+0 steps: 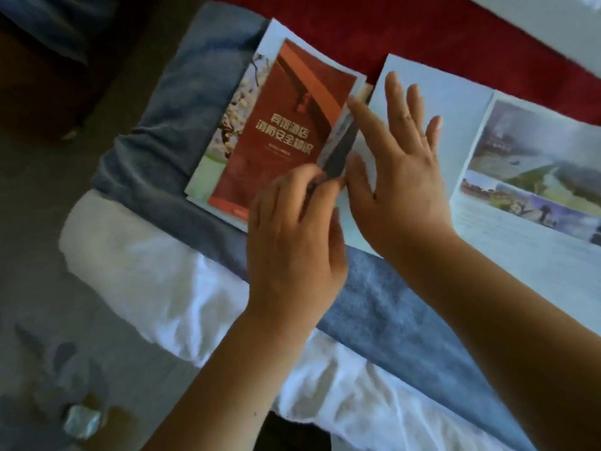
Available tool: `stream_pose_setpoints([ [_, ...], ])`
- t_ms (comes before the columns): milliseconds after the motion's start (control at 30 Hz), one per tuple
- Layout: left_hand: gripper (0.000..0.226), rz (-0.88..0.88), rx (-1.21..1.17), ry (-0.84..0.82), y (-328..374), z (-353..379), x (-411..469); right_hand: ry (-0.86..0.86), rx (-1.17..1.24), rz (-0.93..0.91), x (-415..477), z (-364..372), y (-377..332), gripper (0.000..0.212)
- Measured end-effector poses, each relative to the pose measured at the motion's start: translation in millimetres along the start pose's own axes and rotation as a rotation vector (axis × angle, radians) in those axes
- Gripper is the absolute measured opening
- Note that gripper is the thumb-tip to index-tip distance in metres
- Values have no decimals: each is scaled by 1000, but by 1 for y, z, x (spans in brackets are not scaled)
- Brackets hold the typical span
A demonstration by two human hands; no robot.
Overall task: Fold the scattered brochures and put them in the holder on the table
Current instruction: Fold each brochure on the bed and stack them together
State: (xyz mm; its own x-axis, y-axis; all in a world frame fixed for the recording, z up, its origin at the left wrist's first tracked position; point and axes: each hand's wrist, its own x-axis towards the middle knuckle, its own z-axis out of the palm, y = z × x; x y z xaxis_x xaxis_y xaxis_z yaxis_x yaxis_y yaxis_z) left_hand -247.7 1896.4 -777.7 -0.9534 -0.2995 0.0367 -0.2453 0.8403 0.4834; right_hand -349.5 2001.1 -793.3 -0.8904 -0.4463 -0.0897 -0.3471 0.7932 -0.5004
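Blue bed runner (156, 125) over white bedding (146, 271) carried everything. One unfolded brochure (536, 190) sprawled toward 3 o'clock. The red brochure (279, 131) lay at 11, mid-fold, I judged; no holder showed. My right hand (400, 177) pressed flat, fingers spread, on the pale panel. My left hand (292, 242), reaching from 6, kept its grip pinched on the loose flap (338, 141). Next, that flap needed laying square and creasing.
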Motion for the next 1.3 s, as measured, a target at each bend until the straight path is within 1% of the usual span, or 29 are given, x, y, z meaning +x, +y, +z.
stream_pose_setpoints([
  [67, 29, 59, -39, -2, 27, 19, -10, 42, 22, 90, -30, -11, 28, 58],
  [133, 34, 110, -34, -25, 55, 39, -19, 59, -6, 183, -63, -27, 63, 58],
  [267, 61, 179, -31, -139, 109, 74, -25, 102, -94, 388, -124, -70, 141, 59],
  [367, 78, 215, -24, -224, 135, 96, -23, 32, -162, 547, -163, -101, 197, 74],
  [433, 81, 222, 7, -213, 140, 106, -13, 3, -180, 604, -189, -114, 227, 79],
  [533, 79, 229, 136, -243, 138, 117, -2, -57, -164, 659, -222, -119, 253, 79],
  [633, 70, 257, 291, -296, 130, 126, -5, -76, -166, 672, -240, -110, 260, 77],
  [700, 69, 277, 350, -293, 127, 131, -7, -62, -140, 698, -243, -107, 257, 75],
  [867, 69, 300, 399, -294, 120, 130, -17, -108, -97, 747, -257, -104, 242, 74],
  [967, 69, 325, 414, -288, 111, 125, -31, -156, -141, 755, -267, -103, 228, 75],
  [1033, 69, 334, 409, -290, 107, 121, -40, -158, -169, 765, -270, -101, 215, 78],
  [1100, 69, 342, 395, -306, 107, 117, -48, -131, -157, 734, -266, -98, 203, 77],
  [1233, 71, 375, 370, -369, 105, 109, -53, -71, -136, 582, -245, -82, 192, 77],
  [1300, 73, 382, 360, -375, 99, 103, -48, -70, -143, 577, -238, -73, 194, 78],
])
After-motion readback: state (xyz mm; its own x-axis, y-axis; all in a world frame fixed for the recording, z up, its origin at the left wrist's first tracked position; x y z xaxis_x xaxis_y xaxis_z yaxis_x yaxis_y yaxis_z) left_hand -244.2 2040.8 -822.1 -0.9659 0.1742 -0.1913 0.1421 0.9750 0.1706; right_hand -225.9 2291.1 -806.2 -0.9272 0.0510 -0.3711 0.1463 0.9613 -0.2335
